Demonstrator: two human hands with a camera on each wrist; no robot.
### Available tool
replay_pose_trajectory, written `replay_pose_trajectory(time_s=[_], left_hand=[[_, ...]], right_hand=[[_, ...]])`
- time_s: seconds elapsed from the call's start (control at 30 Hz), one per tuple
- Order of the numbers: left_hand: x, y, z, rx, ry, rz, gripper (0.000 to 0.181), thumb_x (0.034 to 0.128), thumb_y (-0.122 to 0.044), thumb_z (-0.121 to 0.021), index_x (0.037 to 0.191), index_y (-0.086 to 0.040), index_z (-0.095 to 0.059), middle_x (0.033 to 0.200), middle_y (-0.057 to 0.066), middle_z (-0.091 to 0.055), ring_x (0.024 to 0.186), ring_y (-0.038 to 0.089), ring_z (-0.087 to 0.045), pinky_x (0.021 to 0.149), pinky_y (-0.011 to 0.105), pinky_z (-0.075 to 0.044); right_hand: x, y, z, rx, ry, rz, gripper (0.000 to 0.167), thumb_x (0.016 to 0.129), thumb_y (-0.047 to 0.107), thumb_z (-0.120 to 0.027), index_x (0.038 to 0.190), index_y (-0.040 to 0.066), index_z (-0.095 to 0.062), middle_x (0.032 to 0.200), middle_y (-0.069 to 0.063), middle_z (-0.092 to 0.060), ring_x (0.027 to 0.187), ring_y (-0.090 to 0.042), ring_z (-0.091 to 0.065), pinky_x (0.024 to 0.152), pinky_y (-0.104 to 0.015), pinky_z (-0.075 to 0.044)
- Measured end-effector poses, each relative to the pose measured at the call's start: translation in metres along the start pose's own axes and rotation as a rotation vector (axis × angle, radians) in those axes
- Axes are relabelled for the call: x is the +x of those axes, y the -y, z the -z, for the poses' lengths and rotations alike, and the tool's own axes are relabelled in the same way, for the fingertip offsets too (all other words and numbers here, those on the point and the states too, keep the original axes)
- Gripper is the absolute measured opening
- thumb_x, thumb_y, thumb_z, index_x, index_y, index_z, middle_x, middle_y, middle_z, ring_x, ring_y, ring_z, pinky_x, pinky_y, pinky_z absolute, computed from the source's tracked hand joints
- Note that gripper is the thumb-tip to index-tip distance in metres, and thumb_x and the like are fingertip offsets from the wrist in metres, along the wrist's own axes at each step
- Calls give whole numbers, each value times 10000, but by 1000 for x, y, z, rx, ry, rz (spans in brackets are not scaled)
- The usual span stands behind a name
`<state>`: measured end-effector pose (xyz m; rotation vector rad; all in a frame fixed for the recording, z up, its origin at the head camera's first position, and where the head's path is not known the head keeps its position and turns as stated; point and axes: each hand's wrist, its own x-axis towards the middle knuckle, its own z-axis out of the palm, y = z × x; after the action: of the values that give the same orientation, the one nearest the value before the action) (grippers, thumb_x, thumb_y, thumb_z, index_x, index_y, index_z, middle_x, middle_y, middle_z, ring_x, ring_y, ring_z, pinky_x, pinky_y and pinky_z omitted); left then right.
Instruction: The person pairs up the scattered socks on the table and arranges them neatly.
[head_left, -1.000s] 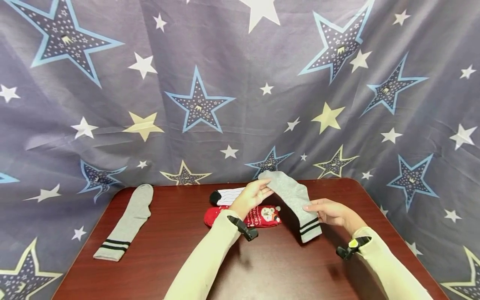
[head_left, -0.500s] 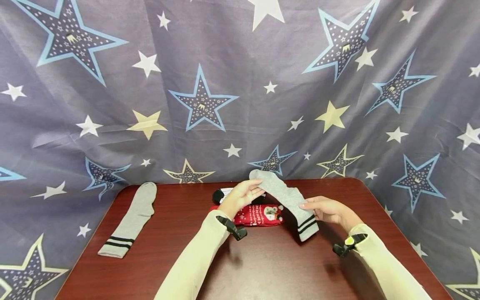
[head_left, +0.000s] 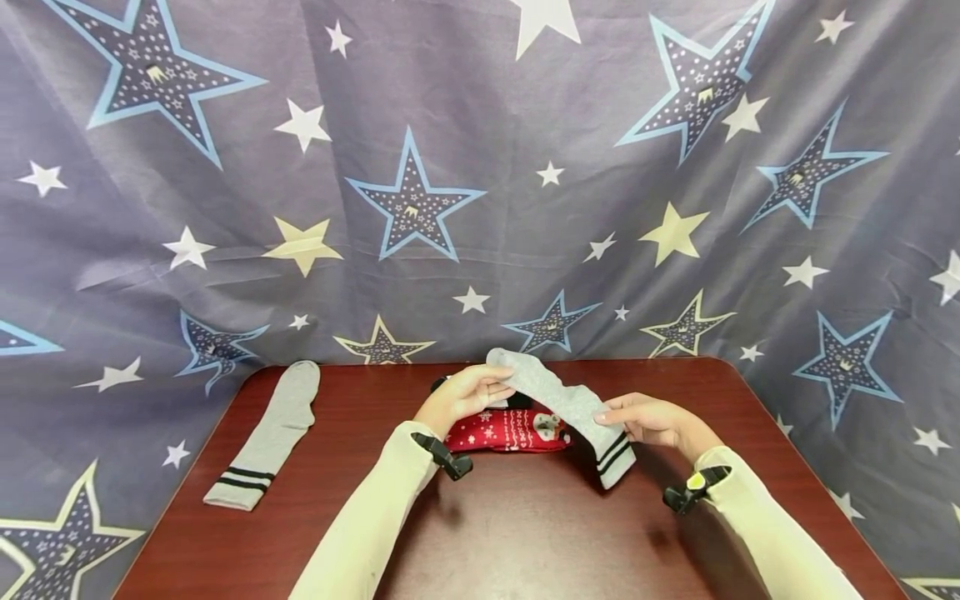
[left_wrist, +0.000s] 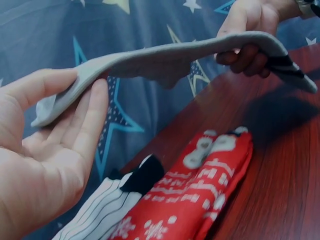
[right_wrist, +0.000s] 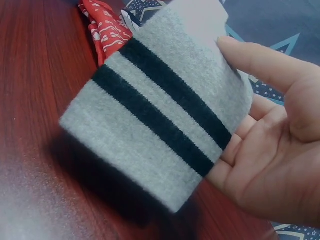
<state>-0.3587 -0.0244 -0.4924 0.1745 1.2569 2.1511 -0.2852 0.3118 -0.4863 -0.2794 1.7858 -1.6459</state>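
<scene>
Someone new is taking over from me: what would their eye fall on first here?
Probably the black-banded gray sock, held above the table by the left hand and right hand. Next come the bright red patterned socks lying toward the table's back, and the star-printed cloth behind the table.

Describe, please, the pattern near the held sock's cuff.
Two black stripes on a grey sock, clearest in the right wrist view.

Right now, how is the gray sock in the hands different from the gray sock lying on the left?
The held sock is lifted by the left hand and right hand; the lying sock rests on the table. The held sock bends, its striped end drooping, while the lying sock is stretched out flat. Both are gray with two black stripes near one end.
</scene>
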Motion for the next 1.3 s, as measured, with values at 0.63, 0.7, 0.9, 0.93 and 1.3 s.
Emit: replay_pose_trajectory(time_s=[0.63, 0.7, 0.9, 0.93, 1.3], left_hand=[[-35, -15, 45, 287, 121, 52, 362, 1037, 60, -442, 958, -183, -698, 947, -64, -711, 938, 99, -702, 1134, 476, -466], [-41, -17, 49, 315, 136, 55, 353, 1036, 57, -452, 973, -186, -700, 952, -70, -714, 952, 89, -700, 1181, 538, -388], [-53, -21, 63, 314, 141, 47, 314, 1025, 68, -478, 968, -167, -679, 928, -66, -714, 945, 71, -695, 1198, 575, -336], [-54, -21, 65, 315, 138, 47, 310, 1026, 67, -478, 968, -165, -675, 924, -64, -708, 942, 72, -693, 1194, 564, -354], [-64, -29, 77, 305, 242, 46, 399, 1060, 57, -362, 1019, -186, -676, 961, -54, -720, 951, 106, -717, 1019, 363, -558]], right_hand=[[11, 8, -3, -56, 58, -5, 226, 1013, 25, -548, 1023, 183, -711, 925, 101, -709, 889, -54, -649, 817, -250, -533], [12, 9, -4, -71, 58, -9, 239, 1015, 28, -547, 1008, 192, -721, 936, 100, -706, 907, -59, -644, 823, -255, -530], [18, 9, -8, -106, 125, 10, 222, 979, -17, -583, 1020, 142, -733, 951, 87, -718, 931, -57, -631, 836, -238, -533], [19, 8, -9, -111, 142, 16, 214, 966, -28, -597, 1019, 128, -734, 937, 85, -719, 914, -55, -632, 826, -231, -535], [28, 5, -17, -114, 172, -11, 244, 954, -40, -587, 970, 146, -745, 920, 65, -726, 891, -63, -654, 807, -233, -560]])
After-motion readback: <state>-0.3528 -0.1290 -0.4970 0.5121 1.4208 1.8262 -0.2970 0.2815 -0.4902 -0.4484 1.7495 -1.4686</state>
